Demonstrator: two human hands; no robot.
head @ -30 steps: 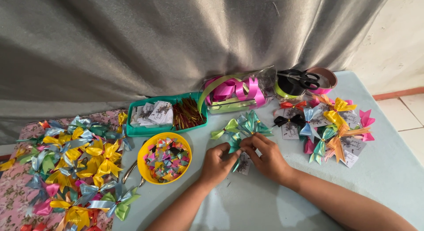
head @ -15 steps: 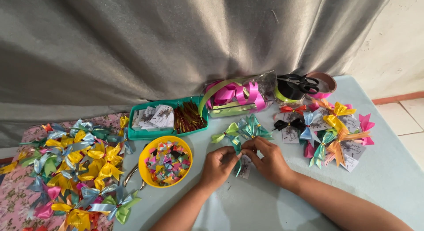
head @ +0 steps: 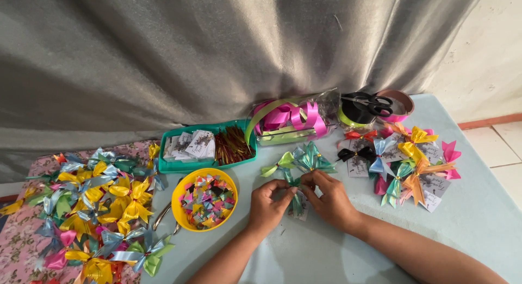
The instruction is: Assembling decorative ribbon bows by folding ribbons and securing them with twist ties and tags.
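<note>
My left hand (head: pixel 269 208) and my right hand (head: pixel 329 200) meet over a small teal ribbon bow (head: pixel 295 202) on the pale blue table (head: pixel 478 219). Both pinch its middle with fingertips; the bow's tails hang down between the hands over a small card. Just beyond my fingers lie a teal bow (head: pixel 312 158) and a light green bow (head: pixel 277 165). A yellow bowl (head: pixel 179 200) of small coloured pieces sits left of my left hand.
A green tray (head: pixel 168 165) holds small cards and dark twist ties. A clear box of pink and green ribbon (head: pixel 293 118) stands behind. Black scissors (head: pixel 370 102) rest on tape rolls. Finished bows with cards (head: pixel 408 159) lie right; a heap of bows (head: pixel 98 202) lies left. Grey curtain behind.
My hands have stayed together on the teal bow, with only small finger movements at its middle. The view has shifted slightly.
</note>
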